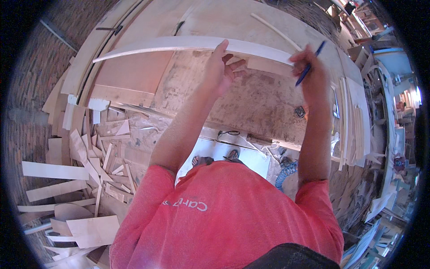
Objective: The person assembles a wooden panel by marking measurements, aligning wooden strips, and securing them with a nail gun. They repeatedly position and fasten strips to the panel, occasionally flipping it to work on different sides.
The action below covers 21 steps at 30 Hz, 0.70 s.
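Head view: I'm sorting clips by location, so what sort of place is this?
Probably a woodworking shop: wood offcuts are heaped at lower left, a long pale strip stretches over the worktop, and the right hand holds a blue pen.

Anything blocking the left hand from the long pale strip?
Nothing visible does. The left hand is at the near edge of the long pale strip, a fingertip overlapping it in view; contact is unclear. The right hand, holding a blue pen, is by the strip's right end, outside that gap.
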Motion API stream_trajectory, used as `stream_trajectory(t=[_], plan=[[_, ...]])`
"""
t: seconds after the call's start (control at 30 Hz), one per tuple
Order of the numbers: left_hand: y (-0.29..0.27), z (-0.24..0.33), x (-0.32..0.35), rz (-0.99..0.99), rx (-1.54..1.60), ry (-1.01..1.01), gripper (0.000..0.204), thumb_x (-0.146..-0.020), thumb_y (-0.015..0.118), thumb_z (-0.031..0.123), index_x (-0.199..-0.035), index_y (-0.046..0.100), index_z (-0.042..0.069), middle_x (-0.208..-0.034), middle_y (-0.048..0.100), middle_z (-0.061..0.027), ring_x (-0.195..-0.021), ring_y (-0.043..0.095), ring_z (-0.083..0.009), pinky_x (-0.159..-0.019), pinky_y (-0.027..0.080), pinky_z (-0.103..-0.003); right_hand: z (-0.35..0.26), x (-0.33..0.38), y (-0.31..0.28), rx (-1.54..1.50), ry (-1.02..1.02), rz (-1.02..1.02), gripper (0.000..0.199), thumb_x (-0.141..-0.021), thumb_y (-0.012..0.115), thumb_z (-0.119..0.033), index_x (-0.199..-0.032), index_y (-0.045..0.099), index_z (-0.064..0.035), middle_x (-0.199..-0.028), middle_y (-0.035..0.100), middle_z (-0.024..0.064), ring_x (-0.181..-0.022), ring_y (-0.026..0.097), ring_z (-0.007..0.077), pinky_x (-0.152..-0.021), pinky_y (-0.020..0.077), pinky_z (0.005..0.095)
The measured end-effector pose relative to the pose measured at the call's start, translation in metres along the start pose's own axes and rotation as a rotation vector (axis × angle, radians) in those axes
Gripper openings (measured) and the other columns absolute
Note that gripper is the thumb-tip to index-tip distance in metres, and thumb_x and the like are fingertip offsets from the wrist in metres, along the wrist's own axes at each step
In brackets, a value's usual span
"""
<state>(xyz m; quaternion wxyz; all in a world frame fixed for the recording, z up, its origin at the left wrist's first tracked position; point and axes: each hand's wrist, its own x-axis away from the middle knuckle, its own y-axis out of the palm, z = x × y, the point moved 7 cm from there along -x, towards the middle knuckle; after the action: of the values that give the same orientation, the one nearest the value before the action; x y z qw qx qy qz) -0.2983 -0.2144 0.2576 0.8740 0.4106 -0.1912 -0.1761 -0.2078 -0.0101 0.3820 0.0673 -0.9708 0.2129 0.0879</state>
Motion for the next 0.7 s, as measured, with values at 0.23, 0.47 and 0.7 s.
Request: stream_trajectory(t=[0.23, 0.47, 0.7], plan=[[-0.003, -0.007, -0.007, 0.085, 0.038, -0.067, 0.056, -0.098, 0.058, 0.028, -0.138, 0.028, 0.003, -0.129, 0.034, -0.0227, -0.117, 0.053, -0.0507, -0.096, 0.051, -0.068, 0.005, -0.068, 0.041, 0.256, 0.141, -0.334, 0.049, -0.099, 0.059, -0.052, -0.094, 0.072, -0.0053, -0.075, 0.063, 0.0008, -0.07, 0.056, 0.0082, -0.063, 0.0461, 0.024], [0.003, -0.003, -0.022, 0.05, 0.089, -0.014, 0.053, -0.094, 0.058, 0.017, -0.134, 0.031, -0.003, -0.123, 0.034, -0.0205, -0.116, 0.051, -0.0507, -0.09, 0.056, -0.063, 0.059, -0.099, 0.057, 0.211, 0.219, -0.627, 0.022, -0.092, 0.071, -0.024, -0.1, 0.071, -0.0038, -0.086, 0.069, 0.0027, -0.074, 0.061, 0.009, -0.067, 0.05, 0.0235], [0.003, 0.006, -0.024, 0.067, 0.055, 0.022, 0.05, -0.094, 0.057, 0.016, -0.132, 0.032, -0.005, -0.123, 0.037, -0.0214, -0.117, 0.051, -0.0537, -0.089, 0.056, -0.065, 0.073, -0.101, 0.066, 0.134, 0.246, -0.652, 0.017, -0.092, 0.071, -0.018, -0.097, 0.071, -0.0026, -0.083, 0.068, 0.0028, -0.07, 0.058, 0.0071, -0.062, 0.0469, 0.0206]])
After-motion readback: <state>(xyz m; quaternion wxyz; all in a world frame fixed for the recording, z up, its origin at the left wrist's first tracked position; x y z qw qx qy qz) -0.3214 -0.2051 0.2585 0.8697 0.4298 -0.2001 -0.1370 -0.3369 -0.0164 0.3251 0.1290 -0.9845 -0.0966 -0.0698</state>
